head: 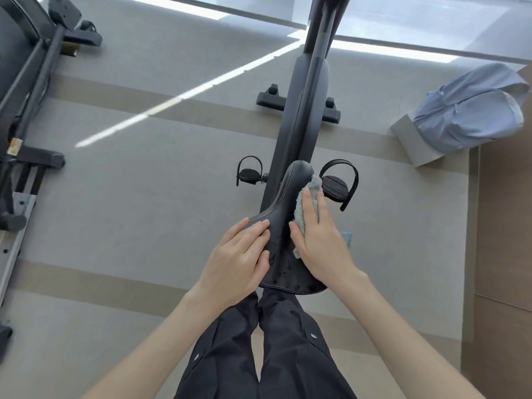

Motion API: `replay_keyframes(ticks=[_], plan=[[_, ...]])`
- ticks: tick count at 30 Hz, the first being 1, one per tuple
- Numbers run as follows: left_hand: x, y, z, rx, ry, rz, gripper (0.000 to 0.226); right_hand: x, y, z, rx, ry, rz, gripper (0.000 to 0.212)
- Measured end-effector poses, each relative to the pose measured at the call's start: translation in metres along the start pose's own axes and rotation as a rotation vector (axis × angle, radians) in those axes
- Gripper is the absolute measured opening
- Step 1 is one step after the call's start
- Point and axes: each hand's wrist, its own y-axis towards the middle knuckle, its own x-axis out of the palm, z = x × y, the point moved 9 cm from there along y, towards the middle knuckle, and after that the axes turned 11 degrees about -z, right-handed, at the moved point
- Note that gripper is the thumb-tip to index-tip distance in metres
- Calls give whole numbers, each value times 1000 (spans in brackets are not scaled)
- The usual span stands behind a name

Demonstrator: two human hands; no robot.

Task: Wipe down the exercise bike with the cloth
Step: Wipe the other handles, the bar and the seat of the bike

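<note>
From the head camera, the black exercise bike (305, 96) runs from top centre down to mid-frame, its saddle (283, 197) just below centre. The left hand (239, 254) lies flat on the saddle's left side, fingers straight and close together. The right hand (319, 240) presses the grey cloth (302, 207) against the saddle's right edge with straight fingers. A pale blue backpack (472, 110) lies at upper right, and another machine (28, 82) stands along the left edge.
</note>
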Motion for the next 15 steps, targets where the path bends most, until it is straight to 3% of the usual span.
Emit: replay_keyframes(ticks=[5, 9, 15], plan=[[1, 0, -3, 0, -18, 6, 34, -20, 64, -7, -90, 24, 41, 51], [1, -1, -3, 5, 1, 13, 34, -32, 115, 8, 10, 288, -114, 34], [1, -3, -2, -30, 35, 7, 33, -29, 75, 5, -49, 244, 26, 61]])
